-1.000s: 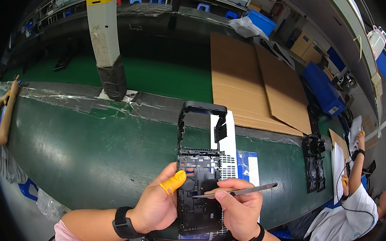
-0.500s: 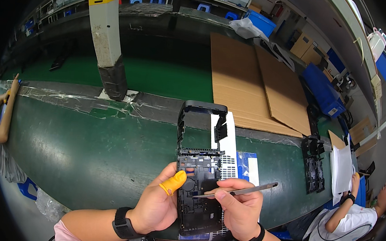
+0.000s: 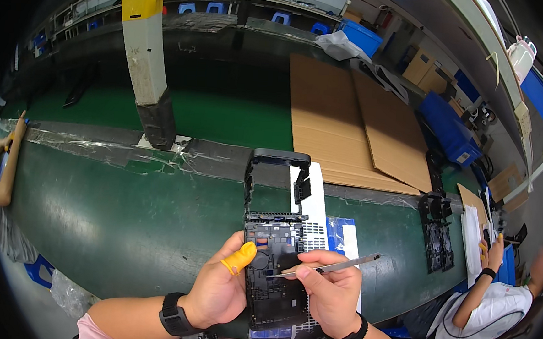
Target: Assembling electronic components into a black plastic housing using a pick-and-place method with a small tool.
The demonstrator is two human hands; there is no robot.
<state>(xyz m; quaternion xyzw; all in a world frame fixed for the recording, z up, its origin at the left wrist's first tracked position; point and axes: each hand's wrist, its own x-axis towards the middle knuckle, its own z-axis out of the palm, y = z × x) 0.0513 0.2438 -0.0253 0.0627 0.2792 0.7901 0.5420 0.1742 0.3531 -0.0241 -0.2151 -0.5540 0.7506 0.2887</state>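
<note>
My left hand point(image 3: 218, 285) grips the left edge of a black plastic housing point(image 3: 275, 296), a yellow finger cot point(image 3: 240, 259) covering its thumb. The housing stands lengthwise before me, with an open frame at its far end and moulded ribs and recesses below. In my right hand point(image 3: 333, 293) a pair of metal tweezers point(image 3: 353, 262) is pinched between thumb and fingers. Their tips touch or hover just over the middle of the housing; which of the two I cannot tell. Behind it lies a white sheet with small black labels point(image 3: 315, 235).
Large cardboard sheets point(image 3: 325, 123) lie on the green table point(image 3: 123, 222) beyond the housing. More black housings point(image 3: 438, 238) rest at the right. A post point(image 3: 142, 53) rises at the back left. Co-workers' arms show at the left edge point(image 3: 7, 170) and right point(image 3: 484, 272).
The whole view has shifted slightly. My hands, the housing and the tweezers keep nearly the same arrangement. At right, the co-worker's hand has lifted a little.
</note>
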